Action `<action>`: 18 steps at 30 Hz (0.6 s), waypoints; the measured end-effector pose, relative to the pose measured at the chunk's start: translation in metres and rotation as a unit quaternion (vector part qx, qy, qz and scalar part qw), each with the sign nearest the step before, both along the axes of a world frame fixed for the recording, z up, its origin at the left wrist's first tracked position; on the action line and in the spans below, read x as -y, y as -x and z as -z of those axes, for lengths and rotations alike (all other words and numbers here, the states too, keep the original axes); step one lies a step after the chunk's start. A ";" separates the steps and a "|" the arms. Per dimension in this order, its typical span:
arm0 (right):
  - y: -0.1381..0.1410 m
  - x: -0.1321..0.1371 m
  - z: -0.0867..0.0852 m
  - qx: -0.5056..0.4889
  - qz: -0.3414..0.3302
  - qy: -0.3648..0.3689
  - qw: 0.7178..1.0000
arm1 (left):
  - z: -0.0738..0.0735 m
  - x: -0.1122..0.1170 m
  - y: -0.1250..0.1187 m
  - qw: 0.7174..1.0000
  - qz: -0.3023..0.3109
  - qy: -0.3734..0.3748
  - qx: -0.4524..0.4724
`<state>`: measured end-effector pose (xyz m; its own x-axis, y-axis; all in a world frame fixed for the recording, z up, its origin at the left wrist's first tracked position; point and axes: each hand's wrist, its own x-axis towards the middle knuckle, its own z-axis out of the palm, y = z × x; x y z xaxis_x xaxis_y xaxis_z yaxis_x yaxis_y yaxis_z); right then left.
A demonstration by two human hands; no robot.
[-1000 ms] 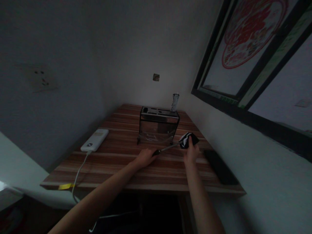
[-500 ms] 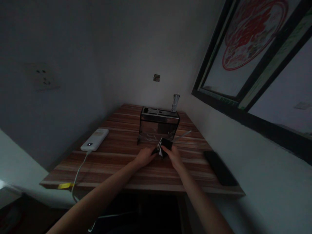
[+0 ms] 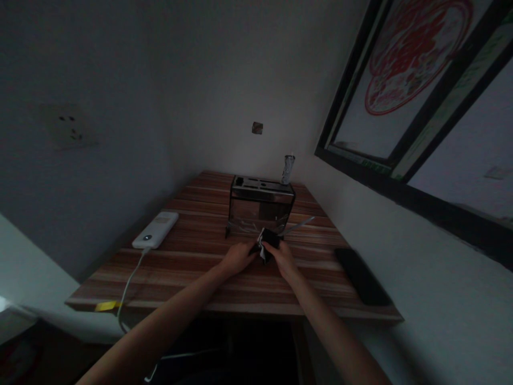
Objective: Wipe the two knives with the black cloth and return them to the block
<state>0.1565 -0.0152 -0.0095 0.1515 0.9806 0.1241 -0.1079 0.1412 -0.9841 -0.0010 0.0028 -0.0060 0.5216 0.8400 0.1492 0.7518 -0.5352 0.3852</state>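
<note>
Your left hand (image 3: pixel 237 259) is gripping the dark handle (image 3: pixel 254 248) of a slender knife (image 3: pixel 298 225), fingers closed round it, while your right hand (image 3: pixel 284 258) is pinching a black-and-white cloth (image 3: pixel 271 238) between thumb and fingers. You are probably holding the handle to steady the knife, and the cloth is presumably shielding your right fingers from the blade; whether it is going fully round the steel, you cannot tell, because the folds are hiding that stretch. The knife is lying crosswise over the wooden table (image 3: pixel 192 278), its handle in your left grip, its middle passing behind the cloth and right hand, its pale far end poking out beyond them toward the right. Just behind your hands, a slotted knife block (image 3: pixel 262 184) is standing upright, likely set back to be leaving you working room in front.
</note>
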 end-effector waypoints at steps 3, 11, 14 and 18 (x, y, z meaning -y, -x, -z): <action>0.000 0.000 0.001 -0.009 -0.007 -0.002 1.000 | 0.001 -0.001 0.000 1.000 0.005 -0.006 -0.004; 0.002 -0.001 0.002 -0.036 -0.016 -0.005 0.999 | 0.001 0.000 0.000 1.000 0.000 -0.004 -0.006; 0.002 -0.001 0.000 -0.056 -0.029 -0.004 0.998 | 0.001 -0.001 0.000 1.000 0.004 -0.005 0.000; 0.003 0.000 -0.002 -0.065 -0.017 -0.013 0.998 | -0.002 0.000 0.000 1.000 0.004 0.003 0.008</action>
